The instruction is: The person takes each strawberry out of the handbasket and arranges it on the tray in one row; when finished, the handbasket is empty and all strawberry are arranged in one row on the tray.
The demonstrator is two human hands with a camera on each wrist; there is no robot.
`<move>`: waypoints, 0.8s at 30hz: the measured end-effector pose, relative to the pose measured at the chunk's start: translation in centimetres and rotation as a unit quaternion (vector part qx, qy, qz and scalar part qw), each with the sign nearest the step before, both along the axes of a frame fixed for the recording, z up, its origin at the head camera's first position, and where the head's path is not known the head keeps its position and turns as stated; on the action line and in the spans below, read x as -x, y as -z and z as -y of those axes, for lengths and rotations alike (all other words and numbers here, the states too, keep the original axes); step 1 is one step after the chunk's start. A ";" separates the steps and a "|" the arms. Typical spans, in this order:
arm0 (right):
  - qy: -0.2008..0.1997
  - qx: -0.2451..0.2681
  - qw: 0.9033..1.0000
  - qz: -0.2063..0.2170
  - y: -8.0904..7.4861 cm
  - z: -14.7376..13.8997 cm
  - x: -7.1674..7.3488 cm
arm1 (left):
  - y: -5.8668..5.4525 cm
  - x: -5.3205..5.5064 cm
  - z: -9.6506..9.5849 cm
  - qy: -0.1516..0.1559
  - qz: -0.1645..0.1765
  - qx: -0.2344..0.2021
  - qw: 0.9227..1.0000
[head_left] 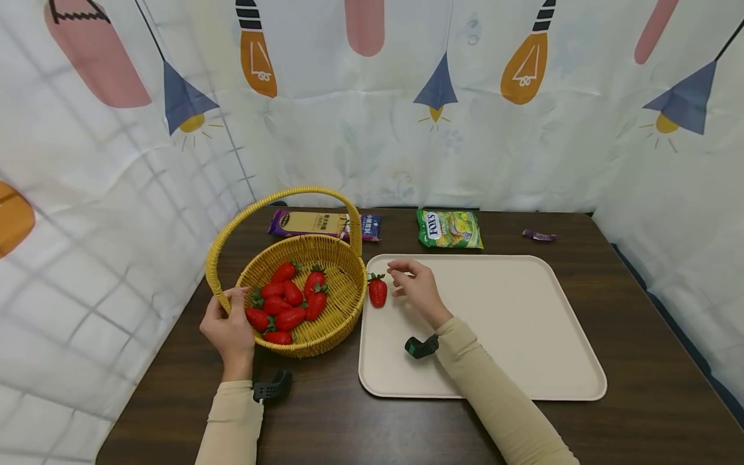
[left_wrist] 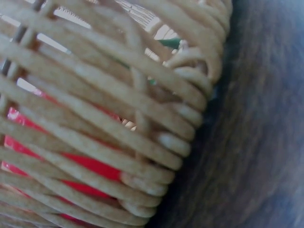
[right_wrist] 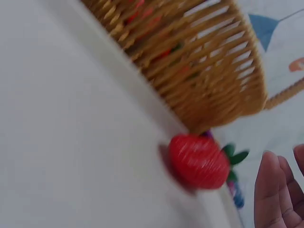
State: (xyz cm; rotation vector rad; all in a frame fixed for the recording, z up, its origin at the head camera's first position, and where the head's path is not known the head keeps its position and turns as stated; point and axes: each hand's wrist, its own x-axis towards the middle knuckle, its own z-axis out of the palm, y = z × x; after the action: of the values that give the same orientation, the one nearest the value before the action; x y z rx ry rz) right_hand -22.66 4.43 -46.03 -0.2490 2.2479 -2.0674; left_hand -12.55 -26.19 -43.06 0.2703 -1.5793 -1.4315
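Note:
A yellow wicker basket [head_left: 343, 316] with a tall arched handle [head_left: 264, 201] holds several red strawberries [head_left: 290, 318]. At its left side my left hand [head_left: 228, 332] grips the rim by the foot of the handle. In the left wrist view, the basket's weave [left_wrist: 95, 109] fills most of the picture and red shows through the gaps; the hand is out of sight there. One strawberry [head_left: 378, 292] lies on the left edge of a cream tray [head_left: 488, 323], close to the basket. My right hand [head_left: 420, 290] hovers just right of that strawberry, fingers loosely bent, apart from it and holding nothing.
Behind the basket lies a purple and yellow snack packet [head_left: 314, 223]. A green snack bag [head_left: 449, 229] sits beyond the tray, and a small purple wrapped sweet [head_left: 539, 236] lies to its right. Printed white curtains [head_left: 372, 142] border the dark wooden table [head_left: 349, 426].

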 end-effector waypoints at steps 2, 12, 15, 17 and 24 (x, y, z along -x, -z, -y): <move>-0.012 0.018 1.000 0.009 -1.1 0.4 -0.2 | 0.0 -0.1 0.0 -0.003 0.003 0.000 1.000; -0.158 -0.008 0.986 -0.052 -6.2 5.0 -1.7 | -0.1 -0.2 0.0 0.000 0.002 0.003 1.000; -0.212 -0.031 0.974 -0.074 -6.3 6.9 -2.0 | 0.4 0.0 0.4 -0.004 0.006 -0.001 1.000; -0.240 -0.041 0.967 -0.070 -6.1 8.1 -2.2 | 0.5 0.0 0.4 -0.008 0.008 0.001 1.000; -0.283 -0.123 0.946 -0.097 -5.1 10.8 -1.8 | -0.3 -0.3 -0.1 -0.014 0.002 0.014 1.000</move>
State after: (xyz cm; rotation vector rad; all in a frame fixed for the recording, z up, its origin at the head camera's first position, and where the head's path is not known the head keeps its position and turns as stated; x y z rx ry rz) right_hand -20.85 -6.39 -40.89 -0.9819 2.1568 -1.5066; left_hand -12.22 -26.10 -42.71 0.2790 -1.5916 -1.3876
